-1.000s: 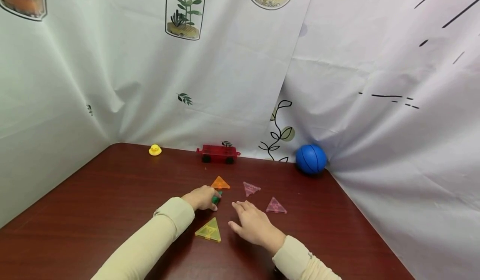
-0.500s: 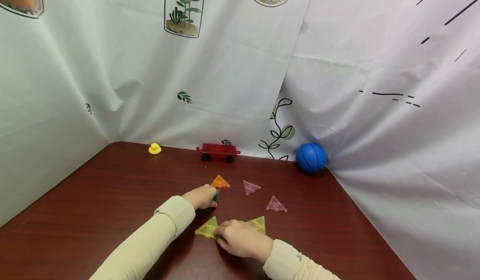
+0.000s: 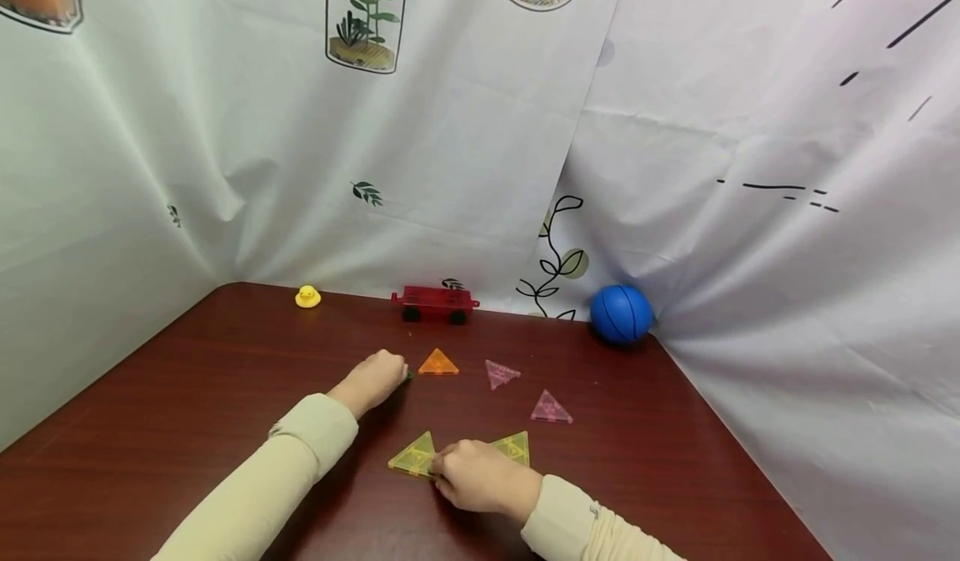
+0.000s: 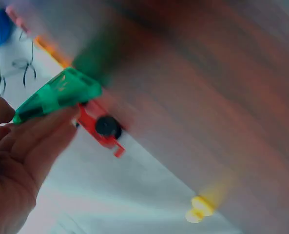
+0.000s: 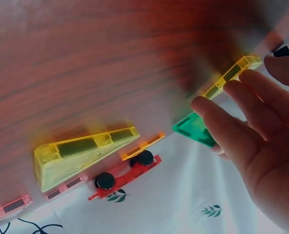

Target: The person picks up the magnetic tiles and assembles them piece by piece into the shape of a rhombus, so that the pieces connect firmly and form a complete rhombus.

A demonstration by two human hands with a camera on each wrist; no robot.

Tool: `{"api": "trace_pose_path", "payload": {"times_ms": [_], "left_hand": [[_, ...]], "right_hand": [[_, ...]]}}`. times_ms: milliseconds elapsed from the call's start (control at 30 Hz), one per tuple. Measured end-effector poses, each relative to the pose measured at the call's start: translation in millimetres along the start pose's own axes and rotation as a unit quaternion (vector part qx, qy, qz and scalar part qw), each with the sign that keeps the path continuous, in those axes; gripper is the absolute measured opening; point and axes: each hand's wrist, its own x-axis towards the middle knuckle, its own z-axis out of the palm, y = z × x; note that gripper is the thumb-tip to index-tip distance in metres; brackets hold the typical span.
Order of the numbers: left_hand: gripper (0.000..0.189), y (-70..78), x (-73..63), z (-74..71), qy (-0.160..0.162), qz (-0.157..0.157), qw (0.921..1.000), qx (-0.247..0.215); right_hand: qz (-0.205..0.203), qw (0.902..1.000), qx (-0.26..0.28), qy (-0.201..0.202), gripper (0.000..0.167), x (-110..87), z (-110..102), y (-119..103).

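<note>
Between its thumb and fingers, my left hand [image 3: 375, 378] holds a green triangular magnetic tile [image 4: 61, 92], raised above the table in the left wrist view. My right hand [image 3: 483, 478] is low over the table with fingers bent, thumb and fingertips pinching the right corner of a yellow triangular magnetic tile [image 3: 414, 454]. A second yellow triangular tile [image 3: 516, 448] lies just beyond that hand, partly covered by it; it looms large in the right wrist view. Behind the hands lie an orange triangular tile [image 3: 438, 363] and two pink ones, one nearer [image 3: 551, 408], one farther [image 3: 500, 373].
Along the back edge of the brown table [image 3: 187, 428] stand a yellow rubber duck [image 3: 307, 297], a red toy wagon with black wheels [image 3: 435, 303] and a blue ball [image 3: 621, 314]. A white printed cloth [image 3: 465, 144] hangs behind and at both sides.
My left hand has carried the green tile left and slightly back, away from the orange tile. The right hand has moved down to the left yellow tile, uncovering part of the second one.
</note>
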Motion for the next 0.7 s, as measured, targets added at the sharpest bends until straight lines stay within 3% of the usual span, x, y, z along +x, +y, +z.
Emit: {"api": "trace_pose_path", "payload": {"times_ms": [167, 433, 567, 700], "left_hand": [[0.034, -9.6, -16.8, -10.3, 0.054, -0.008, 0.9956, -0.075], [0.026, 7.6, -44.9, -23.5, 0.008, -0.023, 0.9884, -0.15], [0.021, 18.0, -53.4, -24.0, -0.006, -0.031, 0.9844, -0.173], [0.022, 25.1, -58.0, -21.6, -0.021, -0.041, 0.9817, -0.185]], "right_hand": [[0.001, 0.9995, 0.024, -0.019, 0.004, -1.2, -1, 1], [0.001, 0.9989, 0.043, -0.019, 0.007, -3.2, -3, 4], [0.004, 0.9984, 0.05, -0.025, 0.003, -3.3, -2, 4], [0.005, 0.9986, 0.046, -0.026, 0.008, -3.1, 0, 4]]}}
